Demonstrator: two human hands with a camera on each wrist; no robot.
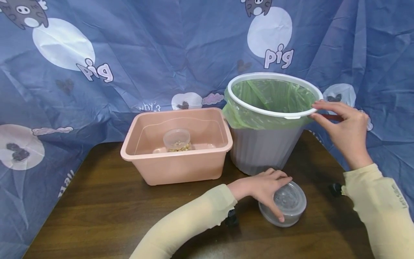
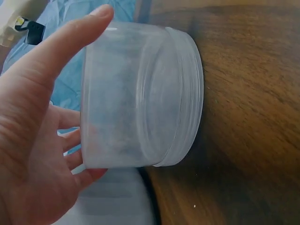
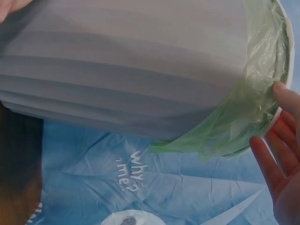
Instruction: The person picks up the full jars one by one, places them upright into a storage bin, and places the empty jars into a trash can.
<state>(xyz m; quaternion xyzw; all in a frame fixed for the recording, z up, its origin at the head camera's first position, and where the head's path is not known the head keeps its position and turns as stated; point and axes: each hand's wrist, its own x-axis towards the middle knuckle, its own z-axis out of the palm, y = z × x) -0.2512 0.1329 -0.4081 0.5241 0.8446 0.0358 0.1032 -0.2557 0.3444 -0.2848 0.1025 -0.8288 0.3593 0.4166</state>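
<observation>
A round clear plastic container sits on the table, its wider rim end downward in the left wrist view. My left hand grips it, thumb on one side and fingers on the other. No contents show through its clear wall. At the back right stands a grey trash can with a white rim ring and a green bag folded over its edge. My right hand pinches the right side of that rim; in the right wrist view, fingers lie on both sides of it.
Left of the trash can is a pink plastic basin. Inside it stands another clear container with small yellowish pieces at its bottom. A blue patterned cloth hangs behind the dark wooden table.
</observation>
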